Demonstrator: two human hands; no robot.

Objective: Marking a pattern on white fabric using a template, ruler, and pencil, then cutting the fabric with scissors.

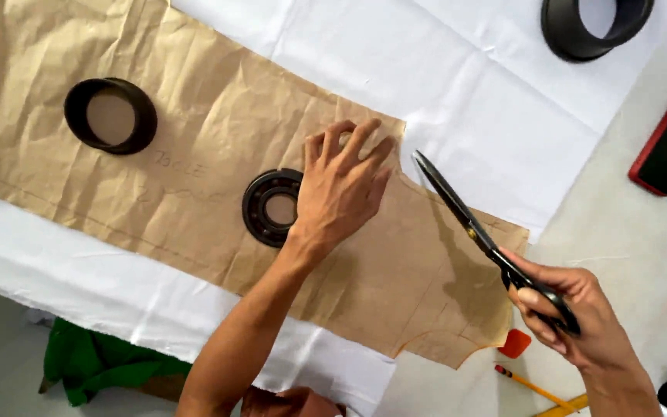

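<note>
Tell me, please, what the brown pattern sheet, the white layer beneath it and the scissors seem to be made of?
The brown sheet looks like matte kraft paper: it holds sharp creases and pencil lines. The white layer seems to be woven cloth, soft-folded with a slightly frayed edge. The scissors in the right hand appear to be dark metal blades with black handles, probably plastic.
</note>
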